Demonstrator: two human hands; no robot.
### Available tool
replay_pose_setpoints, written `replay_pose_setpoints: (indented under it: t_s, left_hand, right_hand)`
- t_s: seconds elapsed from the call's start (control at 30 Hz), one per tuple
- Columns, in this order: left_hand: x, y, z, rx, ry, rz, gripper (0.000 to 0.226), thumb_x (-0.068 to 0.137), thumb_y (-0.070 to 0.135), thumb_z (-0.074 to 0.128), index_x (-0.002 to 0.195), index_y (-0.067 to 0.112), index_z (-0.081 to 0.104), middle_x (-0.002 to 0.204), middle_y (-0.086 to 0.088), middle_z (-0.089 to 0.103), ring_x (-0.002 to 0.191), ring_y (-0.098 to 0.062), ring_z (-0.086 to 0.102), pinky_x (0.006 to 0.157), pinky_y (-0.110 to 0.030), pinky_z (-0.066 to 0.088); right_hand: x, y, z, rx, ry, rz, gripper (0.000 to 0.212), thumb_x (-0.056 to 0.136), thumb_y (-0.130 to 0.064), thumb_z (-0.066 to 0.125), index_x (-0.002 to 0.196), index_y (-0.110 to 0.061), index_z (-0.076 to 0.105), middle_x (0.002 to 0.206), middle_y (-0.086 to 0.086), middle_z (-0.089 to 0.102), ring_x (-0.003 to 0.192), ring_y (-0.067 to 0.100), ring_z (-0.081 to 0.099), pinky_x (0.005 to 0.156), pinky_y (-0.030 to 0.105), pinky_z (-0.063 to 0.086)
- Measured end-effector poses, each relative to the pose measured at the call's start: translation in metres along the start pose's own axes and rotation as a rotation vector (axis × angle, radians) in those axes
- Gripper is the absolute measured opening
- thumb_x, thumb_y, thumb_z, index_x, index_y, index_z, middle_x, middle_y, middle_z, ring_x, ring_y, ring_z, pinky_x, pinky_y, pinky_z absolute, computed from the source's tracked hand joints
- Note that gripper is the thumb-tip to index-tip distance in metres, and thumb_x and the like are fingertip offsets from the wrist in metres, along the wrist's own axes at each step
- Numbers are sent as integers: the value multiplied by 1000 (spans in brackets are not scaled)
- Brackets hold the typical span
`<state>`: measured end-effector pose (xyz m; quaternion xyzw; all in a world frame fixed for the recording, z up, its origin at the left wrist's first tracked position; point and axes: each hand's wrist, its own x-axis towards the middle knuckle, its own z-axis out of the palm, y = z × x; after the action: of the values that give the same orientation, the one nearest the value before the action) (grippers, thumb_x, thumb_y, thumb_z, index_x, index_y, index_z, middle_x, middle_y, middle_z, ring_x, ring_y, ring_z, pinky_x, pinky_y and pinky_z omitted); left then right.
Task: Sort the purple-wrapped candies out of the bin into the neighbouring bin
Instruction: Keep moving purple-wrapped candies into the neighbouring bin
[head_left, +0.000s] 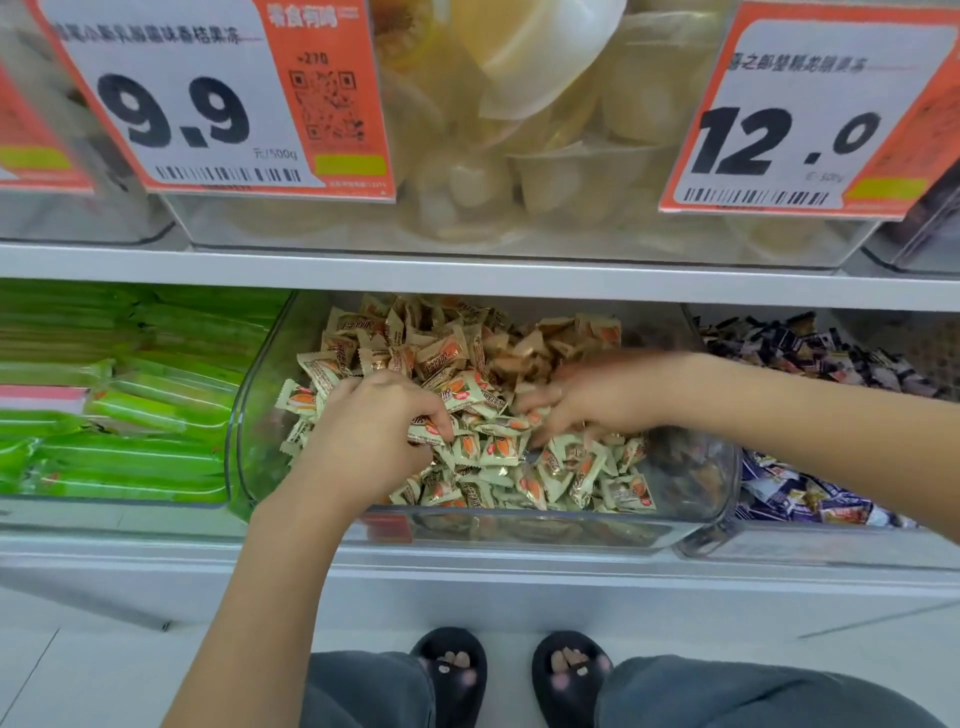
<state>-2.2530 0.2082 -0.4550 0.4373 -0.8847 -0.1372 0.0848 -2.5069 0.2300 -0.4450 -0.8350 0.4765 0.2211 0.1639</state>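
Note:
A clear plastic bin (545, 525) on the lower shelf holds a heap of cream-and-orange wrapped candies (498, 467). My left hand (374, 426) is down in the heap at the left, fingers curled round a few cream candies. My right hand (597, 400) reaches in from the right, blurred by motion, its fingers spread into the candies; I cannot make out what it holds. The neighbouring bin on the right holds purple-wrapped candies (800, 493). No purple wrapper shows clearly in the middle bin.
Green stick packs (130, 415) fill the bin to the left. A white shelf edge (467, 275) runs above, with clear bins of pale jelly cups (545, 156) and orange price tags (218, 98) hanging over the front. My sandalled feet (509, 670) stand below.

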Motion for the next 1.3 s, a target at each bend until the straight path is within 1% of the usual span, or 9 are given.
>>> replay_pose_setpoints:
  t_s: [0.2, 0.3, 0.4, 0.5, 0.6, 0.77, 1.0, 1.13, 1.3]
  left_hand:
    - [-1, -3, 0, -62, 11, 27, 21, 81, 27, 69, 96, 42, 65, 113, 13, 63, 120, -11, 47, 108, -38, 26]
    - [-1, -4, -3, -146, 11, 34, 23, 80, 30, 71, 101, 39, 67, 110, 13, 63, 114, -12, 52, 106, -42, 33]
    - [-2, -4, -4, -175, 11, 52, 27, 78, 33, 73, 104, 37, 67, 113, 12, 64, 113, -11, 53, 105, -43, 35]
    - [-3, -3, -3, -151, 6, 71, 31, 77, 36, 73, 107, 37, 66, 118, 13, 62, 118, -10, 51, 107, -43, 33]
    - [-2, -3, -3, -148, -8, 70, 33, 76, 36, 74, 108, 38, 65, 120, 12, 61, 120, -11, 49, 108, -43, 31]
    - [-2, -5, 0, -69, -34, 100, 35, 74, 44, 74, 107, 45, 63, 120, 18, 59, 121, -7, 44, 111, -41, 25]
    - [-2, -5, -3, -200, -15, 124, 34, 75, 43, 73, 108, 38, 66, 118, 17, 61, 117, -6, 50, 107, -39, 33]
    - [-14, -10, -18, -439, 118, 71, 24, 76, 44, 68, 100, 44, 66, 103, 32, 60, 104, 17, 50, 85, -5, 35]
    - [-36, -23, -35, -617, 393, -25, 20, 82, 16, 69, 87, 35, 71, 86, 21, 70, 82, 2, 64, 71, -10, 49]
  right_hand:
    - [-17, 29, -20, 301, 70, 108, 57, 88, -8, 62, 132, -43, 47, 141, -18, 39, 136, 18, 37, 114, 37, 28]
    - [-18, 14, -18, 490, 246, 27, 49, 86, -19, 68, 128, -38, 53, 137, -18, 44, 127, 0, 39, 110, 21, 27]
    - [-7, -14, -10, 249, 231, -152, 57, 81, -32, 71, 131, -41, 48, 142, -24, 38, 124, -10, 34, 103, 8, 22]
    - [2, -25, 5, -53, 29, -211, 61, 83, -31, 69, 137, -41, 44, 157, -17, 12, 131, 6, 36, 108, 32, 32]
    - [-2, -8, 8, -48, -53, -103, 47, 88, -17, 62, 131, -36, 53, 158, -17, 9, 113, 3, 55, 102, 33, 40]
    - [-12, 26, 3, -47, -101, 66, 53, 83, -13, 69, 132, -30, 55, 156, -16, 16, 143, 16, 21, 112, 29, 18]
    - [-29, 24, -11, 11, 22, 187, 45, 82, -41, 68, 124, -49, 55, 151, -25, 25, 142, 13, 17, 116, 35, 13]
    - [-23, -8, -23, 343, 330, 50, 37, 85, -39, 64, 121, -42, 56, 138, -19, 46, 123, -5, 39, 110, 22, 27]
    - [35, -79, -19, 188, 481, -287, 59, 89, -51, 55, 141, -48, 28, 158, -14, 9, 141, 0, 5, 115, 36, 13]
